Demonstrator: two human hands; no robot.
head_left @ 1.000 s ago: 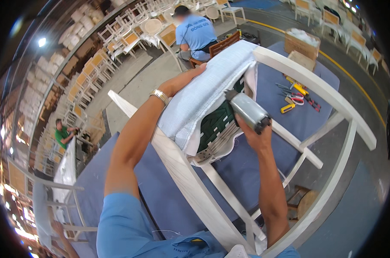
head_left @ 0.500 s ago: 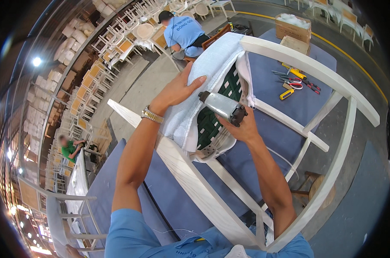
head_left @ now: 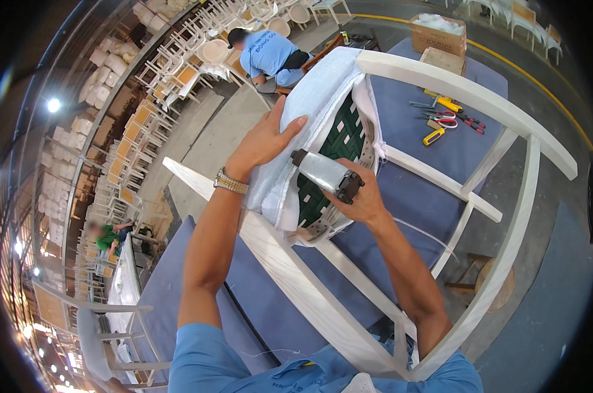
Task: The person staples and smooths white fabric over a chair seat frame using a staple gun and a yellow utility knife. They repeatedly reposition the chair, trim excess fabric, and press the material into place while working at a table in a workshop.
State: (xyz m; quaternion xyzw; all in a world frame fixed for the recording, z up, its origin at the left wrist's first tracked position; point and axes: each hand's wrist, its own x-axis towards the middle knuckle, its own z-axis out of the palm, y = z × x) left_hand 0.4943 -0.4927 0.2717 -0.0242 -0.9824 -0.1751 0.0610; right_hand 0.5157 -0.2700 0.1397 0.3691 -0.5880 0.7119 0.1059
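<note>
The step in hand looks like fastening the white fabric over the seat's green webbing. The left hand lies flat, fingers together, pressing fabric. The right hand is clamped on the staple gun, its long axis running up-left, nose toward the left hand; the next shot calls for taut fabric

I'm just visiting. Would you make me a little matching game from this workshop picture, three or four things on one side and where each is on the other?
Things:
1. left hand
2. right hand
3. hand tools
4. cardboard box

Places:
a. scattered on the blue cloth beyond the chair frame
b. flat on the pale seat fabric
c. far end of the bench
d. gripping the silver power tool

Pairs: 1-b, 2-d, 3-a, 4-c
</note>
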